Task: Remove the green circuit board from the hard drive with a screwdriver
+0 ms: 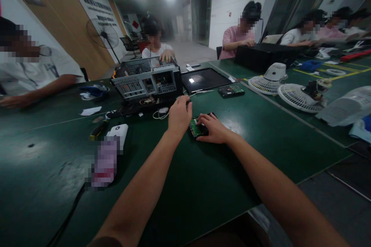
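My right hand (213, 128) is closed over a hard drive (194, 129) on the green table, thumb at its near edge and fingers across the top. Part of its green circuit board shows; the rest lies under my hand. My left hand (179, 114) hovers just left of the drive, close to the open computer case (147, 83). Its fingers are loosely bent and apart, and I see nothing held in them. Beyond my hands lie a screwdriver (204, 92) and a second hard drive (232, 90). A white cable (159, 115) runs beside the case.
A black side panel (206, 79) lies behind the screwdriver. White fan parts (266, 83) stand on the right. On the left are a white power bank (120, 133), a pouch (106, 162) and yellow-black pliers (99, 129). A co-worker's hand (167, 54) rests on the case.
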Available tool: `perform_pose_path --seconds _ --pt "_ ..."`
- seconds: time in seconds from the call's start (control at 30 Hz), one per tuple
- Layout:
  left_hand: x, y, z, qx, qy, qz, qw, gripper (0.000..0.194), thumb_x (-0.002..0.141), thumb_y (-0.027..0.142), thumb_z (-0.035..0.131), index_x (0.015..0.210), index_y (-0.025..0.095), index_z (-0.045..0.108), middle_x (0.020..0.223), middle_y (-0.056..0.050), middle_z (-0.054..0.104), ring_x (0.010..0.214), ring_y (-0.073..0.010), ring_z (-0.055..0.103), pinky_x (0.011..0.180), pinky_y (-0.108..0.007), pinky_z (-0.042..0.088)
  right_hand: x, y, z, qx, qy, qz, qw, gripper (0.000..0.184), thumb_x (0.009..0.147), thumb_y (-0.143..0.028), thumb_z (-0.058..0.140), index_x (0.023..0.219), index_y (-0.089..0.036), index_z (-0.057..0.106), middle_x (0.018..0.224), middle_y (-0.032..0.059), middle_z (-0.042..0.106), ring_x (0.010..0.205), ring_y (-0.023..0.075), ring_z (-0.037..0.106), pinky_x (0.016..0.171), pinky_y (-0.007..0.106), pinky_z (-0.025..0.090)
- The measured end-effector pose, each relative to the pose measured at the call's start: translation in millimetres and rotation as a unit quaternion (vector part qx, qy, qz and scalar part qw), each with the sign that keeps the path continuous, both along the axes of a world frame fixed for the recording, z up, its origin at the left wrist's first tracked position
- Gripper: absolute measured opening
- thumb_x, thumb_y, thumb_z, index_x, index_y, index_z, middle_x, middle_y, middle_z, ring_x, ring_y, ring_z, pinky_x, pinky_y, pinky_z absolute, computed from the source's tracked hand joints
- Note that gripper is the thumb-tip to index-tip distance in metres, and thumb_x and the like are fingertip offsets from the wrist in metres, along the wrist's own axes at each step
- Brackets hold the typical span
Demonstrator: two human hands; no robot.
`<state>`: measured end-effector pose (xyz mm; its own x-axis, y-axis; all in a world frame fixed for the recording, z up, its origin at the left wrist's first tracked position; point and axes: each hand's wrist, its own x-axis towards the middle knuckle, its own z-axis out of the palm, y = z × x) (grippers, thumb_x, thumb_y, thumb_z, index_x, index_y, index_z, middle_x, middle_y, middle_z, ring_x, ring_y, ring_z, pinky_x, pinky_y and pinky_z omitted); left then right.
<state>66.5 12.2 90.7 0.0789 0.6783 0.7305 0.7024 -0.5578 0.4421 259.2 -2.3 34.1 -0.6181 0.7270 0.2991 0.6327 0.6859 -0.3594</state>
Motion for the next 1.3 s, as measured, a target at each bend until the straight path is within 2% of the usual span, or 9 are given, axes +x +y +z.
perform_pose_path --seconds 0.17,0.27,0.5,0.9,1.07,1.17,1.3 --pt "1.8 0.0 -3.4 0.0 -0.049 -0.008 0.999 0.019 0.09 0.024 0.068 0.103 0.021 0.054 0.114 -0.011 0.069 0.112 -0.025 0.067 0.093 -0.041 0.056 0.4 0.1 -0.6 -0.002 0.003 0.002 1.0 0.056 0.074 -0.05 0.079 0.118 -0.024 0.057 0.135 0.012 0.054 0.132 0.035 0.047 0.116 0.069 0.016" --pt "1.9 -0.1 -3.7 -0.001 -0.057 -0.01 0.998 0.022 0.088 0.026 0.071 0.1 0.022 0.053 0.113 -0.01 0.069 0.11 -0.025 0.067 0.091 -0.041 0.057 0.5 0.1 -0.5 -0.003 0.004 0.0 1.0 0.056 0.074 -0.05 0.079 0.118 -0.024 0.057 0.135 0.0117 0.054 0.133 0.0354 0.047 0.116 0.07 0.015" --pt "-0.6 0.4 -0.5 0.01 -0.022 0.008 1.0 0.014 0.091 0.015 0.061 0.103 0.021 0.058 0.108 -0.01 0.068 0.105 -0.0248 0.066 0.091 -0.041 0.055 0.0 -1.0 1.3 -0.006 0.004 -0.002 1.0 0.055 0.073 -0.05 0.079 0.118 -0.024 0.058 0.135 0.0122 0.053 0.131 0.0353 0.048 0.116 0.07 0.015" --pt "-1.8 -2.0 1.2 0.04 0.006 0.042 0.998 0.018 0.093 0.018 0.059 0.105 0.023 0.071 0.105 -0.008 0.061 0.098 -0.0231 0.06 0.089 -0.039 0.053 -0.2 -1.0 0.7 -0.004 0.002 -0.004 1.0 0.055 0.074 -0.05 0.079 0.117 -0.023 0.057 0.135 0.0125 0.054 0.132 0.0355 0.048 0.116 0.069 0.016" --pt "-2.3 -1.4 2.6 0.033 0.009 0.015 0.999 0.02 0.094 0.014 0.055 0.107 0.022 0.069 0.109 -0.008 0.067 0.103 -0.0229 0.065 0.092 -0.039 0.054 -0.1 -0.6 0.1 -0.001 0.004 -0.004 1.0 0.056 0.073 -0.05 0.079 0.117 -0.023 0.058 0.134 0.0127 0.054 0.132 0.036 0.048 0.116 0.069 0.016" --pt "-1.4 -0.9 1.4 0.022 -0.003 0.001 1.0 0.017 0.092 0.013 0.058 0.106 0.021 0.065 0.109 -0.008 0.069 0.104 -0.0235 0.066 0.093 -0.04 0.055 0.4 -0.4 -0.1 0.002 0.003 -0.003 1.0 0.056 0.073 -0.051 0.079 0.117 -0.024 0.058 0.135 0.0125 0.054 0.13 0.035 0.049 0.116 0.069 0.016" --pt "0.4 0.3 -1.9 0.007 -0.043 -0.001 0.999 0.013 0.09 0.019 0.066 0.1 0.021 0.058 0.105 -0.007 0.07 0.098 -0.0224 0.068 0.086 -0.038 0.058 0.4 -1.1 1.2 0.0 0.001 -0.002 1.0 0.056 0.074 -0.051 0.079 0.119 -0.024 0.057 0.136 0.0125 0.053 0.131 0.035 0.048 0.116 0.069 0.016"
